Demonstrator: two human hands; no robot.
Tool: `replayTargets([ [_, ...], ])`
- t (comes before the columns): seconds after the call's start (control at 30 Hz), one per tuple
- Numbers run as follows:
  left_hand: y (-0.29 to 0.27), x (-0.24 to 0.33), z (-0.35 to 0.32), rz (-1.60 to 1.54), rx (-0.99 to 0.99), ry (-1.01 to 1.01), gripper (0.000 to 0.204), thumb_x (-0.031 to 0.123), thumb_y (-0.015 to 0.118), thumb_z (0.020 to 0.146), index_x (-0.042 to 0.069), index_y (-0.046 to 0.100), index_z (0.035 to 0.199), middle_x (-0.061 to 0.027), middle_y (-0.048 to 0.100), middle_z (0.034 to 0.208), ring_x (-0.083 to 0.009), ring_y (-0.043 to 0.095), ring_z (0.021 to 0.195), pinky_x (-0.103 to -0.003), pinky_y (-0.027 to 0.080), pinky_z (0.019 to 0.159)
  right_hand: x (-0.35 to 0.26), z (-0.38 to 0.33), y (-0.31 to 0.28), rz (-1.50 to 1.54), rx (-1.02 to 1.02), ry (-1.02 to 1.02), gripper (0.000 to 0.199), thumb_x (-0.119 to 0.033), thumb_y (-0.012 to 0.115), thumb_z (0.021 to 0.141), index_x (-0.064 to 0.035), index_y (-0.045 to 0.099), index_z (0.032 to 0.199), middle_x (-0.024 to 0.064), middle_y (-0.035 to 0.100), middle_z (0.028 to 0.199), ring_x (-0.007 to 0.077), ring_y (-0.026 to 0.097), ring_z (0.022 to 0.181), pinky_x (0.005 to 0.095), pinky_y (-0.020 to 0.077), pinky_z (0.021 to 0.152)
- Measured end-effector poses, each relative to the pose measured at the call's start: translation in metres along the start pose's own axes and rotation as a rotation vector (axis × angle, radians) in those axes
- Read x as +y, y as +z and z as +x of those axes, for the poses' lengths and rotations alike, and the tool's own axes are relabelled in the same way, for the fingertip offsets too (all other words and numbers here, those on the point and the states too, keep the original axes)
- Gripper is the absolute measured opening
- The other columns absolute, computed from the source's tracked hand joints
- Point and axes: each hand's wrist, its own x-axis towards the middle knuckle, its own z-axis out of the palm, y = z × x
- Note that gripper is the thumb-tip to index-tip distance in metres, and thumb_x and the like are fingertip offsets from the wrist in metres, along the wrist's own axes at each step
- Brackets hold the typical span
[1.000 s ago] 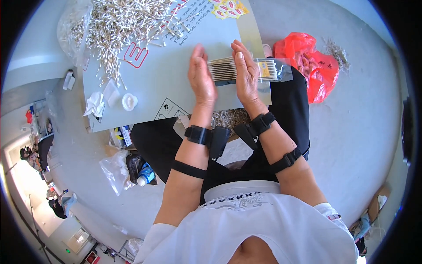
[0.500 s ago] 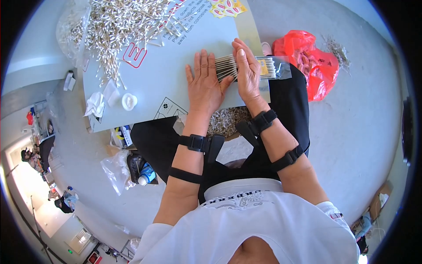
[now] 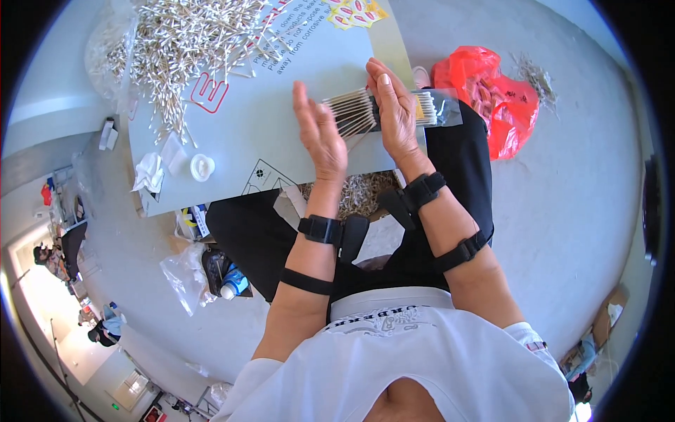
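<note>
Left hand [image 3: 323, 138] and right hand [image 3: 396, 119] open, empty, you apparently align these swabs [image 3: 349, 112]; next calls for even pressure.

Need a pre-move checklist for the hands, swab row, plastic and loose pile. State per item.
1. Left hand open, fingers extended: ok.
2. Left hand off the swab row: cannot tell, it is right beside the row's left end.
3. Right hand across the row: ok.
4. Row evenly aligned: not ok, sticks splay at the left and one juts toward the person.
5. Row's right end inside the clear plastic: cannot tell.
6. Loose swab pile apart from the row: ok.
</note>
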Motion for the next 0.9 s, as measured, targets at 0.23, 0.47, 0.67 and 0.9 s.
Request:
replayTargets([
  [0.23,0.009,-0.008,0.017,-0.372,0.157,-0.093,0.048,0.026,0.044,0.102,-0.007,0.041,0.136,-0.0239,0.042,0.141,-0.0302,0.042,0.132,-0.041,0.031,0.112,0.013,-0.006,0.004,-0.179,-0.043,-0.150,0.043,-0.028,0.045,0.103,0.0058,0.052,0.130,0.0121,0.050,0.138,0.0177,0.049,0.124,0.0291,0.0391,0.107],
  [0.47,-0.034,0.017,0.008,0.657,-0.404,0.282,0.081,0.021,0.080,0.070,-0.002,0.041,0.138,-0.0218,0.035,0.147,-0.0378,0.031,0.138,-0.045,0.026,0.114,0.002,-0.001,-0.004,-0.051,-0.003,-0.013,0.038,-0.027,0.048,0.102,0.0036,0.061,0.120,0.0135,0.057,0.131,0.0176,0.055,0.113,0.0285,0.0417,0.098],
  [0.67,-0.041,-0.001,0.017,0.716,-0.419,0.304,0.092,0.022,0.084,0.064,0.000,0.038,0.140,-0.0205,0.034,0.149,-0.0364,0.032,0.139,-0.044,0.028,0.114,0.002,0.001,-0.004,-0.108,-0.071,-0.020,0.043,-0.029,0.047,0.102,0.0027,0.053,0.131,0.0095,0.056,0.130,0.0157,0.053,0.119,0.0281,0.0410,0.105],
  [0.9,-0.019,-0.009,0.018,0.255,-0.226,0.176,0.063,0.024,0.063,0.091,-0.003,0.036,0.142,-0.0221,0.035,0.147,-0.0359,0.033,0.138,-0.042,0.027,0.114,0.008,-0.007,-0.001,-0.145,-0.035,-0.117,0.041,-0.026,0.045,0.103,0.0041,0.054,0.129,0.0113,0.052,0.136,0.0162,0.051,0.122,0.0284,0.0400,0.106],
])
